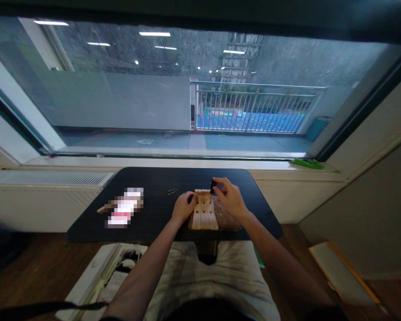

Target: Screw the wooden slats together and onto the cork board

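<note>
On the dark table lies a pale wooden piece (203,220) made of several slats side by side, with dark holes across its upper half. My left hand (183,208) is closed on its left edge; a small black thing shows beside these fingers, too small to name. In my right hand (232,198), thumb and fingers pinch the black handle of a screwdriver (213,185). The screwdriver stands nearly upright, its tip down at the right slat. Under and right of the wood lies a brown, shiny, clear-wrapped thing (226,216). Several small screws (172,192) lie left of my left hand.
The black table (157,178) has rounded corners and stands against the window sill. A blurred-out item (125,208) with a wooden stick lies at its left. An open white box (112,276) with cables is on the floor. Something green (307,164) rests on the sill.
</note>
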### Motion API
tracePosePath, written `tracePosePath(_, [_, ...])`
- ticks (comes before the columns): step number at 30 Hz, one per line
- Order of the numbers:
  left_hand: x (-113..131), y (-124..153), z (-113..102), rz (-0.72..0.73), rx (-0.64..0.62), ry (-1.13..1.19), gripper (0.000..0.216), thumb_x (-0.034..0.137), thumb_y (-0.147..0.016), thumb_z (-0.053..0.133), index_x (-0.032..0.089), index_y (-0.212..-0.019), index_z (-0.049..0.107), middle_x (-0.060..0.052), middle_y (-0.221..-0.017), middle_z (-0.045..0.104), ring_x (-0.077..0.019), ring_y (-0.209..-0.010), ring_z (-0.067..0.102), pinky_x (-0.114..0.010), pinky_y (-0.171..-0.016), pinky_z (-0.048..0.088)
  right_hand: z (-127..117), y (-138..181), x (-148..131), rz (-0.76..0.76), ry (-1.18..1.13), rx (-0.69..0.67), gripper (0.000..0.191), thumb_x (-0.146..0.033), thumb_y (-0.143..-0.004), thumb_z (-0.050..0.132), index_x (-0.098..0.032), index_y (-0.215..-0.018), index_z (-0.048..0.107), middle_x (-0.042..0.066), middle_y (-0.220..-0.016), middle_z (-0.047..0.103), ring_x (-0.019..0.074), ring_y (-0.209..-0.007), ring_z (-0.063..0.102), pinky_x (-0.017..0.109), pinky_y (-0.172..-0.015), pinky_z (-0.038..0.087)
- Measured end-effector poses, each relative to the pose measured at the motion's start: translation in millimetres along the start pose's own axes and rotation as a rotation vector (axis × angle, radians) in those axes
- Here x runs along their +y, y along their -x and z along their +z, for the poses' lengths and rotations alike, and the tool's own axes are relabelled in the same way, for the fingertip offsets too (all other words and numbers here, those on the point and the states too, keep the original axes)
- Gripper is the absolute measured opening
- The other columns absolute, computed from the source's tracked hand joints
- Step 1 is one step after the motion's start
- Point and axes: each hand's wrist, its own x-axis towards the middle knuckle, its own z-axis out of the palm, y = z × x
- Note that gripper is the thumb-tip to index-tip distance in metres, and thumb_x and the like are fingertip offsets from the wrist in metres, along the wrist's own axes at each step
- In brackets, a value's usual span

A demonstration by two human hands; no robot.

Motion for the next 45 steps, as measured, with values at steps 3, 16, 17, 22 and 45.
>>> tracePosePath(3, [0.6, 0.0, -0.5, 0.000, 0.000, 0.004, 0.024, 0.036, -0.089, 0.047, 0.020, -0.090, 0.065, -0.005, -0.092, 0.071, -0.0204, -0.089, 0.064, -0.031, -0.079, 0.048, 0.1, 0.2, 0.8, -0.003, 0.015, 0.009, 0.029, -0.024, -0.086, 0.053, -0.020, -0.114, 0.063, 0.004, -0.092, 0.069, 0.0098, -0.049, 0.052, 0.025, -0.051, 0.045])
tracePosePath(16, [0.3, -0.1, -0.2, 0.010, 0.013, 0.026, 0.021, 0.032, -0.088, 0.049, 0.020, -0.089, 0.066, -0.005, -0.090, 0.071, -0.0204, -0.087, 0.064, -0.032, -0.079, 0.048, -0.2, 0.0, 1.0, -0.049, 0.079, 0.021, 0.029, -0.025, -0.087, 0.055, -0.020, -0.113, 0.065, 0.005, -0.094, 0.070, 0.0101, -0.052, 0.052, 0.025, -0.057, 0.046])
tracePosePath(17, [0.6, -0.2, -0.3, 0.010, 0.012, 0.029, 0.021, 0.032, -0.088, 0.049, 0.020, -0.089, 0.066, -0.005, -0.090, 0.071, -0.0205, -0.087, 0.064, -0.031, -0.079, 0.048, -0.2, 0.1, 1.0, -0.049, 0.084, 0.023, 0.028, -0.025, -0.087, 0.055, -0.020, -0.113, 0.065, 0.005, -0.094, 0.070, 0.0104, -0.053, 0.052, 0.025, -0.057, 0.046])
tracePosePath(22, [0.0, -0.4, 0.2, 0.005, 0.008, 0.024, 0.022, 0.034, -0.088, 0.048, 0.021, -0.088, 0.066, -0.005, -0.090, 0.071, -0.0201, -0.088, 0.063, -0.031, -0.080, 0.048, 0.1, 0.2, 1.8, -0.054, 0.091, 0.033, 0.028, -0.025, -0.087, 0.056, -0.020, -0.113, 0.065, 0.004, -0.090, 0.070, 0.0119, -0.055, 0.054, 0.026, -0.059, 0.047])
tracePosePath(45, [2.6, 0.9, -1.1, -0.012, -0.003, 0.022, 0.021, 0.033, -0.088, 0.048, 0.021, -0.089, 0.066, -0.005, -0.091, 0.071, -0.0208, -0.089, 0.063, -0.032, -0.080, 0.048, -0.6, -0.2, -0.3, -0.036, 0.153, 0.045, 0.029, -0.027, -0.086, 0.057, -0.020, -0.113, 0.065, 0.005, -0.091, 0.070, 0.0118, -0.053, 0.052, 0.028, -0.062, 0.048])
